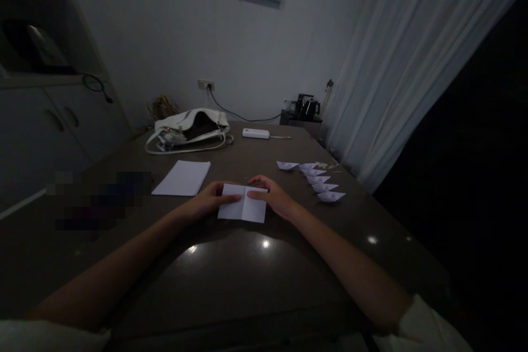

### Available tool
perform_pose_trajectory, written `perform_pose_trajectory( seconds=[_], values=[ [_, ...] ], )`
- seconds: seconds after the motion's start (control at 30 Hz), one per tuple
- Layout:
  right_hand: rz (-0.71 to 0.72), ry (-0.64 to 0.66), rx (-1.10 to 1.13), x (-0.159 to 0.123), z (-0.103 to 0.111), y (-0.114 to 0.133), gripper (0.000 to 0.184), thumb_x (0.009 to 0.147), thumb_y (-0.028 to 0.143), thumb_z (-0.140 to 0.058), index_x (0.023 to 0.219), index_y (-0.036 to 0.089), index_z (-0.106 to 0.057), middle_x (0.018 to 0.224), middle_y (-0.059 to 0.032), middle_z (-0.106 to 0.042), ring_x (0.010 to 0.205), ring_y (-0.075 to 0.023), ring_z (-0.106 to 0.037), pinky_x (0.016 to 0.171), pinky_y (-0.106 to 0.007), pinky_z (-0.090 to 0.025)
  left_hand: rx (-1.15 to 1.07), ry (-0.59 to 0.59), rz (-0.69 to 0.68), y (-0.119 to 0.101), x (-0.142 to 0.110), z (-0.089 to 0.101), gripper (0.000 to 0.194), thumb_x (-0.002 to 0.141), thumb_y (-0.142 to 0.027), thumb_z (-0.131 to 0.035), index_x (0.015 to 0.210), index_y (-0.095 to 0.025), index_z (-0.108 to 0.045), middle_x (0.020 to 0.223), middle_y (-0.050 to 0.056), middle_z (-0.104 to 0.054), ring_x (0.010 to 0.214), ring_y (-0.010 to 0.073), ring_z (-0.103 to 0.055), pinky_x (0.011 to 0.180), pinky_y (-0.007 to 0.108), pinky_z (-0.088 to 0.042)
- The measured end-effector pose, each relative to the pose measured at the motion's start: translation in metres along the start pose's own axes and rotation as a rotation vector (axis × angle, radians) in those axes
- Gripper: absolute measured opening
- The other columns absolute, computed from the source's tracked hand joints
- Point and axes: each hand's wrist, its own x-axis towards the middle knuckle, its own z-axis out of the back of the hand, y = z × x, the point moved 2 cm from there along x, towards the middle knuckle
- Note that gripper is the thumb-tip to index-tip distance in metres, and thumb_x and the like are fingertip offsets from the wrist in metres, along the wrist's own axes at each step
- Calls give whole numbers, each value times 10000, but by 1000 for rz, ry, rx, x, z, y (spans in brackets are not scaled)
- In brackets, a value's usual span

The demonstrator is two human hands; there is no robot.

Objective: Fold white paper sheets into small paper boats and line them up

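Observation:
Between my two hands is a folded sheet of white paper [252, 211] with a crease down its middle. My left hand [212, 198] grips its left edge, thumb on top and fingers behind. My right hand [274, 196] pinches it from the right in the same manner, its thumb near the crease. A stack of white paper [183, 179] lies on the table beyond my left hand. Several folded paper boats [324, 188] stand to the right, most of them in a row running away from me.
A white handbag [193, 126] rests on the brown table [231, 275] at the far left. Near the back edge lies a white power strip-like device [256, 133] with a short cable. A black kettle [310, 109] stands behind the table, beside a white curtain [371, 66].

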Motion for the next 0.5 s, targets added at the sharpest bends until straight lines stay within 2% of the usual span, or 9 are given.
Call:
perform_pose_trajectory(
  seconds=[0.1,0.23,0.4,0.5],
  values=[
    [4,79,-77,2,-1,-5,280,638,197,-721,861,171,-554,840,-7,-605,730,-120,-573,662,-242,-437,168,52,-5,-2,-2,-4,464,706,-431,-676,1047,-121,-620,865,75,-684,725,209,-618,593,276,-461],
    [-35,128,-154,6,1,-15,238,636,185,-719,812,151,-563,784,-1,-602,704,-111,-564,649,-234,-425,417,25,-97,0,0,-4,443,713,-475,-656,985,-125,-657,826,53,-684,718,212,-606,594,266,-444],
    [-13,129,-164,9,3,-18,239,641,190,-716,819,147,-562,777,1,-592,692,-104,-557,631,-223,-415,453,6,-55,4,2,-2,501,716,-547,-621,970,-117,-655,795,54,-673,690,209,-597,540,250,-417],
    [-24,144,-145,9,2,-18,241,646,205,-714,822,154,-557,778,0,-594,685,-106,-558,626,-225,-419,413,32,-27,4,1,-3,540,709,-569,-611,996,-113,-639,838,64,-675,722,216,-605,565,257,-432]
  ],
)
